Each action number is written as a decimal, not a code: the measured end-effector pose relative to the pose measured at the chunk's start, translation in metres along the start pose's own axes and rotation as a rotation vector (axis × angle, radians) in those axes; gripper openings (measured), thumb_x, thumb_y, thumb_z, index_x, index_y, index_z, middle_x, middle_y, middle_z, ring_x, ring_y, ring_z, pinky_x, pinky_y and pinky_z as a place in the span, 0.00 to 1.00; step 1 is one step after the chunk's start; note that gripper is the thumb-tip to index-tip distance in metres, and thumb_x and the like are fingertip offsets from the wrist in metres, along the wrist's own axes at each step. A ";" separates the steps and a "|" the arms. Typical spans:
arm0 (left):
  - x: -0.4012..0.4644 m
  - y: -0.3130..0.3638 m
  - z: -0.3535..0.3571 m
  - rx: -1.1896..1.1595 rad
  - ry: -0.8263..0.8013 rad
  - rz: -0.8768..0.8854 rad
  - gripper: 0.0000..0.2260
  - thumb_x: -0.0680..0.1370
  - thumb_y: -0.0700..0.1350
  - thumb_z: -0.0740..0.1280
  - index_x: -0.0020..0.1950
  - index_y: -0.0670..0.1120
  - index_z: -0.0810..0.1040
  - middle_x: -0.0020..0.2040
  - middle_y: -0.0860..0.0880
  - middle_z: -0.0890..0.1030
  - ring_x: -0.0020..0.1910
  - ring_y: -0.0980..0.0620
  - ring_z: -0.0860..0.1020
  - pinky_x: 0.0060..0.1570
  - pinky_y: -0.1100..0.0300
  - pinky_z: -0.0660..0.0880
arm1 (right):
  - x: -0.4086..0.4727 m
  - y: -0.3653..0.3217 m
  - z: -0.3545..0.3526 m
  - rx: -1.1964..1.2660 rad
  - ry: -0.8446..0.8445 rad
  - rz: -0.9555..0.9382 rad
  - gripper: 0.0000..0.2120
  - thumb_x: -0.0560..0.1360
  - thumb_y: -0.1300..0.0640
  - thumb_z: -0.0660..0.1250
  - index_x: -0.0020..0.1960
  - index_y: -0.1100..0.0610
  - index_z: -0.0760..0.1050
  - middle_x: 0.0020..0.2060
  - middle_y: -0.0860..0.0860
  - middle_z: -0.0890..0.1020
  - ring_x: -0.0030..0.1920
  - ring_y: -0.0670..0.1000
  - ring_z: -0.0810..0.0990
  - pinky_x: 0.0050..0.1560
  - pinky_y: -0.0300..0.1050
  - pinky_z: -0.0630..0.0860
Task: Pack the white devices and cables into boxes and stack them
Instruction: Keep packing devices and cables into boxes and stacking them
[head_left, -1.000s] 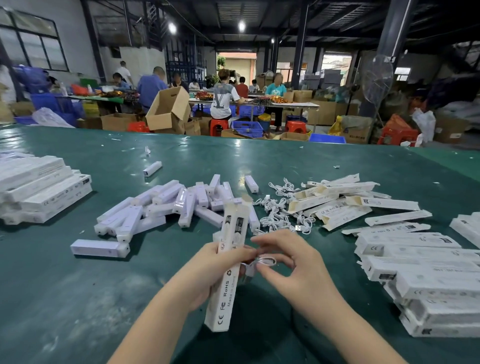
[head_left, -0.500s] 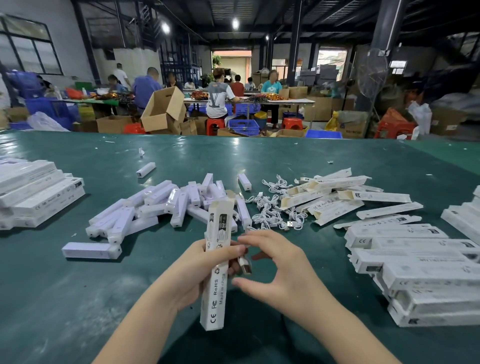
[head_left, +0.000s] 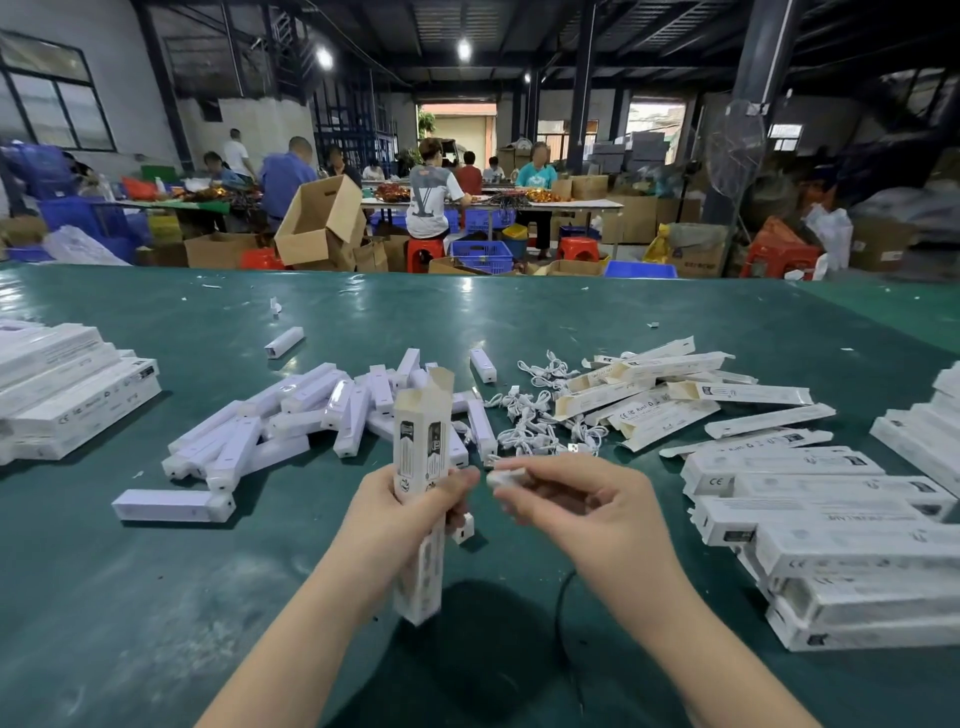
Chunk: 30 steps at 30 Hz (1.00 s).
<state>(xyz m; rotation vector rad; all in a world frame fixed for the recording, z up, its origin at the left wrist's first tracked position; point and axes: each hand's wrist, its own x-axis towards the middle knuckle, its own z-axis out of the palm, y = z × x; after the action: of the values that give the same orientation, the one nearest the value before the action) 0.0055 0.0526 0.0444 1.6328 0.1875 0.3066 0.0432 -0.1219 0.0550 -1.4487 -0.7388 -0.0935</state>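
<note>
Green counter (head_left: 519, 322), head view. At 9 o'clock: stack of closed white boxes (head_left: 72, 395), lying flat. Toward 10–11 o'clock of the hands: loose heap of white devices (head_left: 291, 415), one single device (head_left: 171, 505) lying apart just nearer the person. Centre: left hand (head_left: 410, 506) grips a long white box (head_left: 422, 478) around its middle, fingers curled round it, box near upright, top flap open. Small white piece (head_left: 463, 529) on the counter just beside that hand. Right hand (head_left: 587, 501), at 3 o'clock of the box and apart from it, pinches a coiled white cable (head_left: 506, 477) between thumb and fingertips; blurred. At 12–1 o'clock: pile of coiled cables (head_left: 540, 415), then open flat boxes (head_left: 670, 400). At 3 o'clock: stack of packed boxes (head_left: 841, 551).
</note>
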 end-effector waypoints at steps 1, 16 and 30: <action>0.002 -0.004 -0.001 0.138 0.097 0.072 0.12 0.69 0.52 0.76 0.35 0.46 0.78 0.28 0.53 0.77 0.28 0.58 0.73 0.31 0.70 0.70 | 0.001 -0.005 -0.003 0.058 0.042 0.013 0.09 0.68 0.62 0.76 0.46 0.51 0.87 0.38 0.52 0.86 0.37 0.47 0.84 0.40 0.36 0.80; 0.004 -0.020 -0.001 0.853 0.138 0.391 0.15 0.69 0.47 0.73 0.31 0.60 0.69 0.31 0.60 0.73 0.29 0.56 0.68 0.28 0.62 0.62 | 0.004 -0.006 -0.014 -0.359 -0.017 0.021 0.12 0.71 0.60 0.75 0.46 0.43 0.81 0.35 0.43 0.83 0.26 0.44 0.68 0.29 0.35 0.68; 0.003 -0.023 0.001 0.818 0.098 0.429 0.21 0.67 0.45 0.76 0.29 0.59 0.64 0.27 0.57 0.72 0.28 0.59 0.70 0.29 0.64 0.62 | -0.007 0.022 0.015 -0.204 0.227 -0.174 0.05 0.73 0.52 0.73 0.41 0.52 0.85 0.42 0.44 0.79 0.33 0.46 0.73 0.34 0.36 0.70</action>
<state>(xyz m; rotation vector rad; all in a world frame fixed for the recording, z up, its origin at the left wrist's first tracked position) 0.0104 0.0545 0.0213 2.4727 0.0266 0.7007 0.0417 -0.1071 0.0318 -1.5338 -0.6813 -0.4716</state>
